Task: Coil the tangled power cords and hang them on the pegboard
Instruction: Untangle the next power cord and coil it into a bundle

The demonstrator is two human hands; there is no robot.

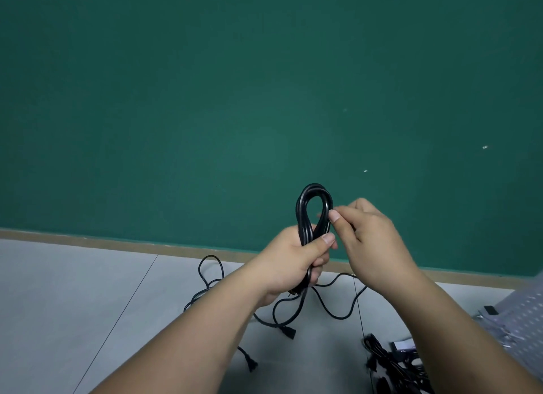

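Cord coil [301, 214] stands upright at centre frame, before the green wall [205, 100]. Left hand [293, 261] grips its lower part, with the fingers and thumb wrapped round the strands. Right hand [370, 241] pinches a strand on the loop's right side. Loose cord [340, 318] trails on the floor [88, 305] below. Pegboard [526, 314] lies at lower right, beside a cord pile [390, 367].

No legible text, label or number anywhere.
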